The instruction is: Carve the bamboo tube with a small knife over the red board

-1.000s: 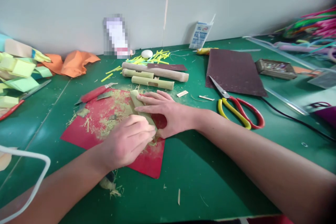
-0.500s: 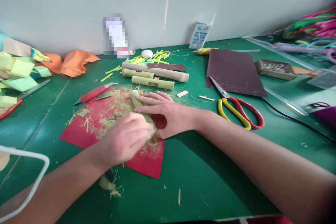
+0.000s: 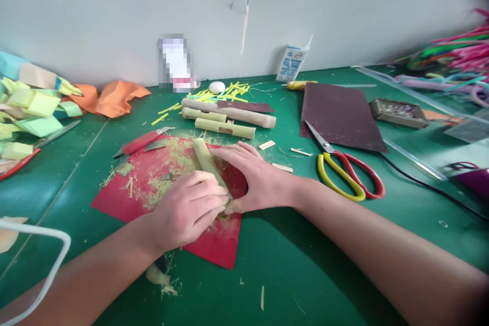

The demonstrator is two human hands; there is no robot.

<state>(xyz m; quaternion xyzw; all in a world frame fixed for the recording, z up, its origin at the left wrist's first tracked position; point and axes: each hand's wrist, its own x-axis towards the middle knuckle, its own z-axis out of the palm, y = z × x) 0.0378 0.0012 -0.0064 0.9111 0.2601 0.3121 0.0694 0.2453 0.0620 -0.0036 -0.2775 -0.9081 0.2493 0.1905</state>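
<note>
A pale green bamboo tube (image 3: 207,161) lies slanting on a red sheet (image 3: 214,249) strewn with shavings. My right hand (image 3: 260,175) braces it from the right, with the thumb at its near end and the fingers along its far part. My left hand (image 3: 194,206) is closed over the tube's near half, fingertips pressed together; whatever they pinch is hidden. A red-handled craft knife (image 3: 143,142) rests at the sheet's far left corner. Just behind the sheet lie a notched bamboo piece (image 3: 225,129), another short one (image 3: 204,114) and a longer bamboo stick (image 3: 248,115).
Scissors (image 3: 340,168) with red and yellow handles overlap dark sandpaper (image 3: 340,112) at right. Folded paper pieces (image 3: 34,112) and orange paper (image 3: 114,98) crowd the left. A drink carton (image 3: 292,62) stands against the wall (image 3: 114,10). A white loop (image 3: 57,260) juts in at lower left.
The left hand shifts slightly over the tube's near end and is less blurred. The right fingers draw back from the tube's far end, exposing more of it. The whole view shifts slightly.
</note>
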